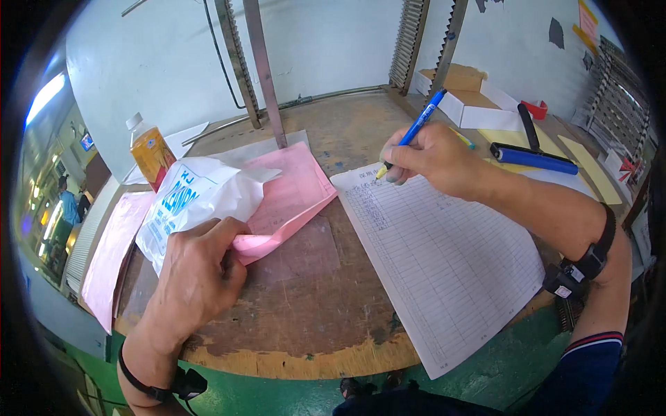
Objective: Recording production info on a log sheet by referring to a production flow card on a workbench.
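My right hand [433, 158] is closed around a blue marker pen [423, 119], its tip at the upper left of a white ruled sheet [451, 256]. Several handwritten lines show near that tip. On the left, my left hand [205, 267] pinches the curled near edge of a pink paper sheet [295, 191] between thumb and fingers. A crumpled white plastic bag [208, 194] with blue print lies just beyond that hand, partly over the pink sheet.
A bottle of amber drink [150, 152] stands at the back left, near another pink sheet [114, 253]. At the back right are an open cardboard box [479, 104] and a blue roller with a black handle [538, 158]. Metal uprights [263, 69] rise at the table's [305, 312] far side.
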